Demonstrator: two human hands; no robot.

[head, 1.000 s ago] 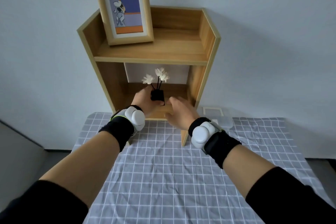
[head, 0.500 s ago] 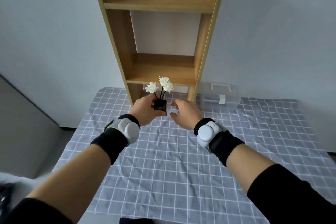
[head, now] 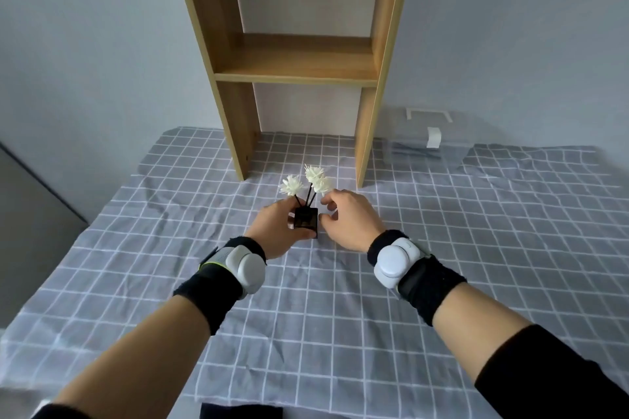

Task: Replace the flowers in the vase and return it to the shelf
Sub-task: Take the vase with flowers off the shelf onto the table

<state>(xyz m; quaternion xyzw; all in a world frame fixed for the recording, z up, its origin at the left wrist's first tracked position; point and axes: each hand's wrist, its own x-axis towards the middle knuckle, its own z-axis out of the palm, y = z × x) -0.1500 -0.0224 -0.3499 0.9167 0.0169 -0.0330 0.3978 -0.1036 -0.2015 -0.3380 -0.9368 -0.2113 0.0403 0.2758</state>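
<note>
A small black square vase [head: 306,222] stands on the grey checked cloth, holding three white flowers [head: 308,180] on dark stems. My left hand [head: 279,232] wraps around the vase from the left. My right hand [head: 350,218] hovers just right of it, fingers curled and apart, fingertips near the vase's top and the stems. The wooden shelf unit [head: 296,62] rises directly behind, its lower shelf board bare.
A clear plastic box [head: 423,143] with white clasps sits right of the shelf, against the wall. The checked cloth [head: 476,248] covers the whole table. A dark object [head: 238,411] shows at the bottom edge.
The vase has come down from the shelf onto the cloth in front of it, carried by my left hand. My right hand followed and closed in on it. The view tilted down.
</note>
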